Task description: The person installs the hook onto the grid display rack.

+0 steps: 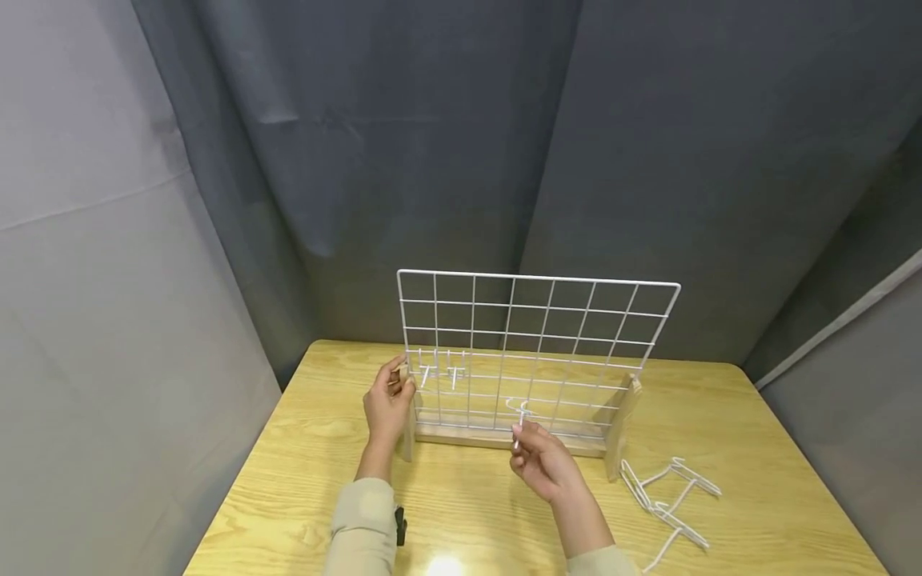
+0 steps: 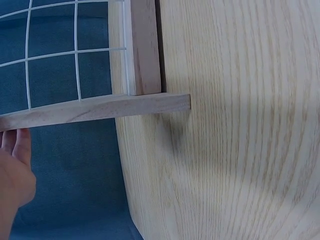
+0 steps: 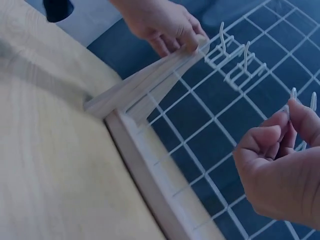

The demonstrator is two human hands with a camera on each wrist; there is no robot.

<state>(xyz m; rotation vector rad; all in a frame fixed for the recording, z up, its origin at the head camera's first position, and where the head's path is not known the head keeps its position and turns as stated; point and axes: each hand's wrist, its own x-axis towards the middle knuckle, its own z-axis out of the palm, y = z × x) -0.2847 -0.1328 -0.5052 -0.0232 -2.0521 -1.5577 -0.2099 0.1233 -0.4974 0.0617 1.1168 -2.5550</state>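
A white wire grid (image 1: 539,304) stands upright in a wooden stand (image 1: 461,436). My left hand (image 1: 387,406) grips the top of the stand's left post, seen also in the right wrist view, where the hand (image 3: 167,27) has its fingers round the post (image 3: 145,82). Two white hooks (image 1: 426,373) (image 3: 245,62) hang side by side near the grid's left edge. In front of the grid's lower middle, my right hand (image 1: 547,464) pinches another white hook (image 1: 522,412) between thumb and fingers; whether it touches the grid I cannot tell.
Several loose white hooks (image 1: 673,512) lie in a tangle on the wooden table (image 1: 288,480), right of the stand's right post (image 1: 621,424). A dark curtain (image 1: 432,160) hangs behind the table, and a pale one (image 1: 108,320) on the left.
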